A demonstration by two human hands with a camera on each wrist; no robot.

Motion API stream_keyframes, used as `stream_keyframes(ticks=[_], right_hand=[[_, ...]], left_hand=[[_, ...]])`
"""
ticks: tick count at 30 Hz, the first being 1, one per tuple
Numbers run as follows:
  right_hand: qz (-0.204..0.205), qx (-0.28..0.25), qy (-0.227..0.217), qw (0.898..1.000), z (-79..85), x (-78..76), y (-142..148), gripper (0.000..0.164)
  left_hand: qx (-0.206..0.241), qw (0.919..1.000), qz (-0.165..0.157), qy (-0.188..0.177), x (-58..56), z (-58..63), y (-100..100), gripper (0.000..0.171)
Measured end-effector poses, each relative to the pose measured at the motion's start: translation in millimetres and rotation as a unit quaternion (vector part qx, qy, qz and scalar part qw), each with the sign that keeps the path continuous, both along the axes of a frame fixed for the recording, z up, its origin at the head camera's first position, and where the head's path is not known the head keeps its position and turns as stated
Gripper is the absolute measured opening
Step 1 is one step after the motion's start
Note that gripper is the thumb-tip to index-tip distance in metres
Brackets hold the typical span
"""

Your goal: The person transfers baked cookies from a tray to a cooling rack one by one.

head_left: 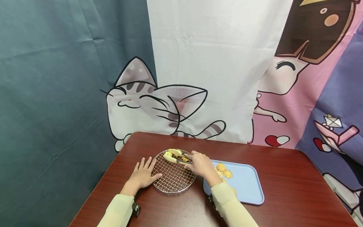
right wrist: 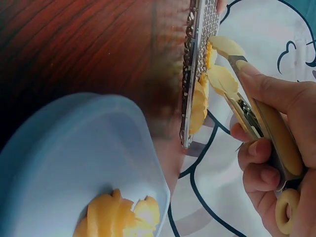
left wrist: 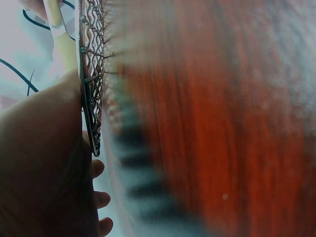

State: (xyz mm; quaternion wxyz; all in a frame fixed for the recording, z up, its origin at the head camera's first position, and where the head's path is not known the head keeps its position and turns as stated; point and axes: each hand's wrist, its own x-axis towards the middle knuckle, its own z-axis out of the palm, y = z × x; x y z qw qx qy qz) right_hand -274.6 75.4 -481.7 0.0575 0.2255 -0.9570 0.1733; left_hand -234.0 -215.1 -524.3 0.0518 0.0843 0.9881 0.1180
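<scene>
tongs partly hidden by right hand, tray and cookies by right sleeve, left hand cropped in left wrist view, table partly blurred there

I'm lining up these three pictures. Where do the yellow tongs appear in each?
Head: the tongs are below centre, held in the right hand.
Left wrist: the tongs show only partly, at upper left.
Right wrist: the tongs are right of centre.
Shared landmark: the wire rack, beside the tongs in every view.

The mesh rack is shiny metal.
</scene>
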Motion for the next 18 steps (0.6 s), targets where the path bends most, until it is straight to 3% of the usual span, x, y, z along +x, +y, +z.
stream_keyframes(ticks=[18], right_hand=[[-0.011, -0.015, 0.010, 1.000, -0.4, 1.0, 0.9, 0.060]], left_hand=[[-0.003, 1.0000, -0.001, -0.001, -0.4, 0.9, 0.1, 0.084]])
